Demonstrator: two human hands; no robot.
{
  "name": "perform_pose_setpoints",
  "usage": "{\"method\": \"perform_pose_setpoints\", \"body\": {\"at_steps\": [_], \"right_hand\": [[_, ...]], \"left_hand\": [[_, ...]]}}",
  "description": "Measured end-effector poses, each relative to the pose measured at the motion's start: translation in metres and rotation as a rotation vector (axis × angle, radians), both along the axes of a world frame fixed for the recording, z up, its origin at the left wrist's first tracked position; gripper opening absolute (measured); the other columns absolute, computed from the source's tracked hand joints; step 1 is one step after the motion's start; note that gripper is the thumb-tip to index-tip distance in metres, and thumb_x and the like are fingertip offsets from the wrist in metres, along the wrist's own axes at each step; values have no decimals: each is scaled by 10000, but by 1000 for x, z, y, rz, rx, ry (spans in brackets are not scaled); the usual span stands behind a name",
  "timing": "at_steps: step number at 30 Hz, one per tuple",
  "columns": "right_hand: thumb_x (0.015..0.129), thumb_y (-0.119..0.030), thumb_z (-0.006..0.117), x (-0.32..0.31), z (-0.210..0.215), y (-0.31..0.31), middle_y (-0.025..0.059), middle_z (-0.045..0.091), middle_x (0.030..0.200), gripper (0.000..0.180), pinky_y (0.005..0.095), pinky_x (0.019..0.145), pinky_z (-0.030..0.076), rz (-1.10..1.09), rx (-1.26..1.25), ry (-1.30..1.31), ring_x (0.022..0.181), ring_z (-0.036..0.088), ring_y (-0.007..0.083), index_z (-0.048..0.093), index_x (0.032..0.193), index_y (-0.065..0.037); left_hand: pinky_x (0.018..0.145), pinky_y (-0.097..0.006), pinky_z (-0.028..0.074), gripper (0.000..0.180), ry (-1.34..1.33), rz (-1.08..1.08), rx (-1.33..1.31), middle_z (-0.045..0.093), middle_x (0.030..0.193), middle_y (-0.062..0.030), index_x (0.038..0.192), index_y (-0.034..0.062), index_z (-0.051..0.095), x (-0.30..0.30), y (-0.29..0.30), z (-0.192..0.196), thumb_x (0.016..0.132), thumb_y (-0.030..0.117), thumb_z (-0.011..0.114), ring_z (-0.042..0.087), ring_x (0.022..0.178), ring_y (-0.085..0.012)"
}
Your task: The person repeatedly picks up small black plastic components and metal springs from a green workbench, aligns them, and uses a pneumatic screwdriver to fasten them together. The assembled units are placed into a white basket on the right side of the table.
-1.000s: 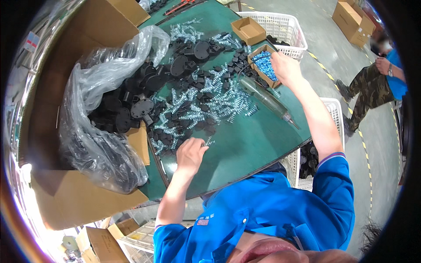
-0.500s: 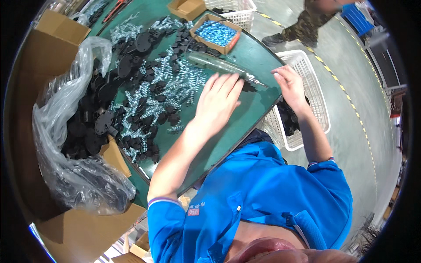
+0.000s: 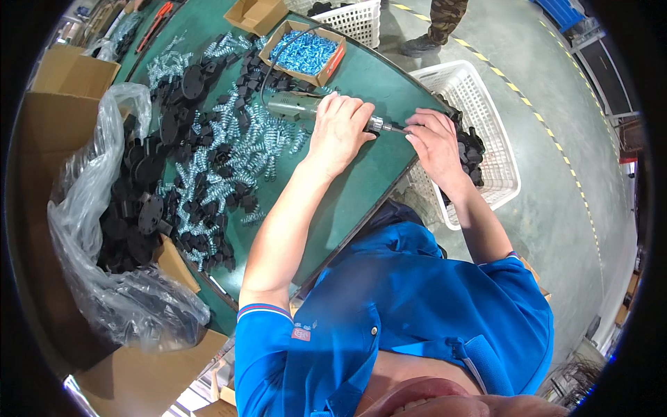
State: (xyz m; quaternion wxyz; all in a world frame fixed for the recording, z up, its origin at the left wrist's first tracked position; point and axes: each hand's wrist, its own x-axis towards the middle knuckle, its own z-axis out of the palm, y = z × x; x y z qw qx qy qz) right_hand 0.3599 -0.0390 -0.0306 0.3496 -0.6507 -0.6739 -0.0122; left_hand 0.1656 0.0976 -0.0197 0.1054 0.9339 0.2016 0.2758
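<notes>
A green-grey electric screwdriver [image 3: 290, 105] lies across the table, its silver chuck and thin bit pointing right. My left hand [image 3: 339, 131] is closed over the front of its body, fingers on the far side and thumb near the chuck. At the bit's tip, my right hand [image 3: 436, 144] has its fingers bent together; whatever they pinch is too small or hidden to name. Left of my left hand lie heaped metal coil springs [image 3: 260, 135] mixed with small black plastic parts [image 3: 246, 87]. Larger black round parts [image 3: 149, 212] lie farther left.
A cardboard box of blue screws [image 3: 306, 52] stands behind the screwdriver, whose cable runs beside it. A white basket [image 3: 506, 163] holding black parts stands right of the table edge. Clear plastic bag [image 3: 87, 201] and cardboard box [image 3: 42, 139] are left. Beyond, a person's boot [image 3: 420, 46] shows.
My left hand has closed around the screwdriver. My right hand has come left and down to the bit's tip. A small black part seen beneath the screwdriver is no longer visible. The view has shifted.
</notes>
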Motion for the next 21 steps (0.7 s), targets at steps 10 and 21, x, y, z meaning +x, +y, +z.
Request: {"method": "perform_pose_setpoints", "body": {"at_steps": [10,21], "right_hand": [[762,-75,720,2,2,5,48,655,1077,164,491,1050,378,56,47,-132,1169,568,266,684,921,-59],[840,-105,679,-1,19,10,81,646,1105,165,469,1088,371,101,-32,-436,1191,561,280,671,993,-43]], "left_hand": [[1045,-481,385,635,3,22,-22,625,1074,-67,1169,98,618,-1,-2,2,585,159,860,574,1073,-279],[1154,-509,284,651,-128,70,-22,558,1283,-133,1268,84,549,-32,-45,22,676,179,802,468,1290,-316]]}}
